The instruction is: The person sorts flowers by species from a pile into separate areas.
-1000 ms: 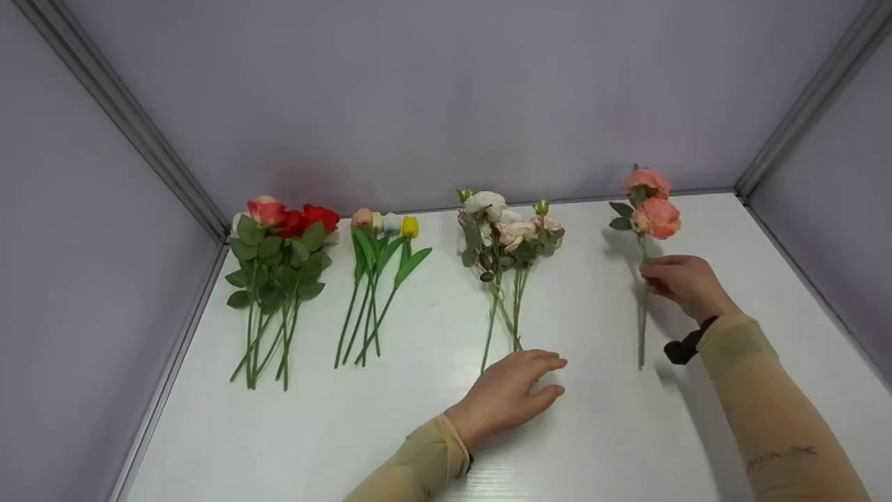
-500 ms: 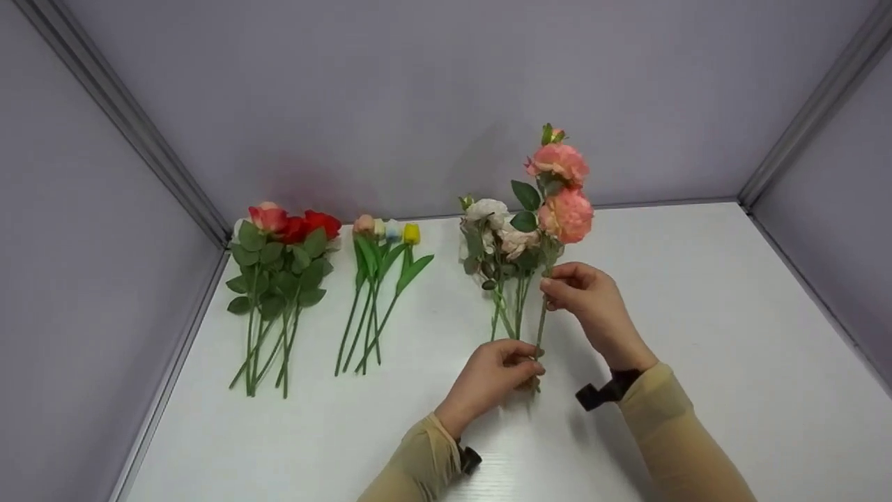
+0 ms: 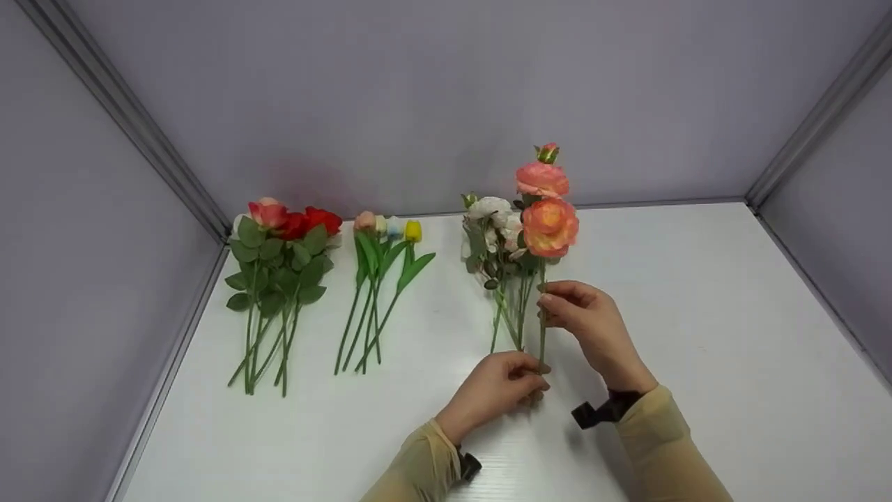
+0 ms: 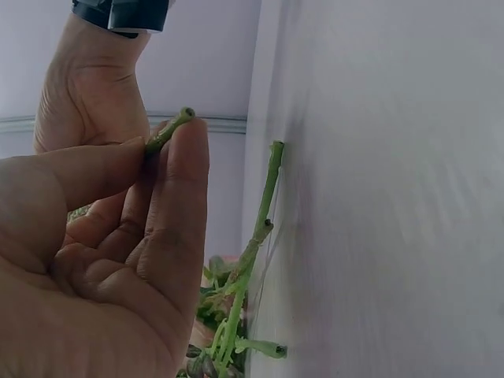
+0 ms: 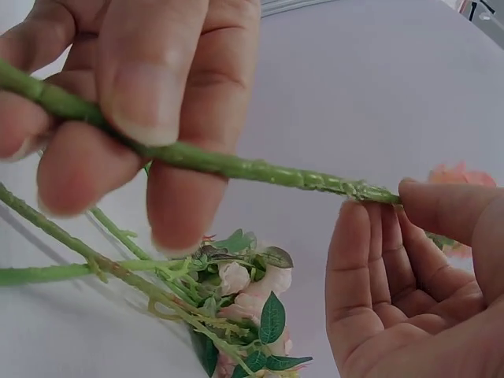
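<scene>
A coral-pink artificial peony (image 3: 550, 226), with two blooms and a bud at its top, is held upright over the right side of a pale peony bunch (image 3: 490, 213). My right hand (image 3: 585, 317) pinches its green stem midway, below the blooms. Lower down, my left hand (image 3: 498, 383) pinches the same stem (image 4: 169, 132) close to its cut end between thumb and forefinger. In the right wrist view the stem (image 5: 260, 169) runs from one hand to the other. The pale bunch's stems (image 4: 264, 197) lie on the table beside my left hand, not in its grip.
Left of the pale bunch lie several tulips (image 3: 413, 231) with thin stems. Farther left is a bunch of red and pink roses (image 3: 324, 222) with broad leaves. The white table (image 3: 697, 335) meets a grey back wall (image 3: 446, 104) and side walls.
My right hand has carried the coral peony left from the table's right side to the pale bunch. My left hand, open before, now pinches its stem. The flower has lowered slightly and turned toward the camera.
</scene>
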Motion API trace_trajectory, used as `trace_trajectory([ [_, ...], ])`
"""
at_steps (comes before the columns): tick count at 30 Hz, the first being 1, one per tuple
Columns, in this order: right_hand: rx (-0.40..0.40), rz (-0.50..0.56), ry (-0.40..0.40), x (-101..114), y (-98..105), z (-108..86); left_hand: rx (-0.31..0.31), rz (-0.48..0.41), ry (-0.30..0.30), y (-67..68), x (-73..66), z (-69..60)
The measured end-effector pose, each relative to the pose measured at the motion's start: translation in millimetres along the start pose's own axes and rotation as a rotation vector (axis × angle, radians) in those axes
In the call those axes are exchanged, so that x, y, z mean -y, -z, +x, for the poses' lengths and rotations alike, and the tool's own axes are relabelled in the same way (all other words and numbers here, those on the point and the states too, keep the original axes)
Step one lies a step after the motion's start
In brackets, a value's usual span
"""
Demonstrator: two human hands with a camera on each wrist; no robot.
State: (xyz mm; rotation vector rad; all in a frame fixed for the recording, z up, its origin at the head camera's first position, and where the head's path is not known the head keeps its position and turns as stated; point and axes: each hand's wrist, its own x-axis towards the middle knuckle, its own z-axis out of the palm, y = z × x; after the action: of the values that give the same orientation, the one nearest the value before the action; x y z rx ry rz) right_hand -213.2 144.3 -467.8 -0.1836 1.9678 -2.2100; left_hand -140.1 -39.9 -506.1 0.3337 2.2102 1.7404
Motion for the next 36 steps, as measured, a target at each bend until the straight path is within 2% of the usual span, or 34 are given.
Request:
trace_trajectory([
  [6,0.046,0.026,-0.033,-1.9,0.5,-0.4,0.028,0.100,-0.036,0.4,1.9,0.6],
  [10,0.048,0.020,-0.047,-1.6,0.8,-1.2,0.049,0.098,-0.042,0.9,2.6,0.7],
  [16,0.035,-0.006,-0.033,0.0,-0.7,-2.8,0.060,0.041,-0.026,1.1,2.9,0.8],
  [19,0.008,-0.047,0.009,0.1,-3.8,-3.5,0.041,0.033,-0.017,1.8,3.1,0.7],
  [23,-0.047,-0.161,0.076,0.4,-9.0,-3.9,0.004,0.030,-0.021,2.3,2.1,1.1],
  [26,-0.082,-0.233,0.095,-0.8,-11.6,-1.3,-0.015,0.024,-0.022,1.7,1.0,0.6],
  [28,-0.094,-0.249,0.085,-2.3,-12.6,3.5,-0.029,0.063,-0.024,2.5,0.8,-1.6],
  [30,-0.090,-0.254,0.067,-4.3,-12.8,11.2,-0.046,0.140,-0.027,5.0,0.8,-5.1],
  [34,-0.055,-0.257,0.012,-5.7,-11.8,31.0,-0.081,0.393,-0.063,16.8,0.6,-17.1],
  [36,-0.041,-0.279,-0.016,-6.6,-10.3,40.1,-0.086,0.530,-0.113,24.9,1.7,-24.3],
])
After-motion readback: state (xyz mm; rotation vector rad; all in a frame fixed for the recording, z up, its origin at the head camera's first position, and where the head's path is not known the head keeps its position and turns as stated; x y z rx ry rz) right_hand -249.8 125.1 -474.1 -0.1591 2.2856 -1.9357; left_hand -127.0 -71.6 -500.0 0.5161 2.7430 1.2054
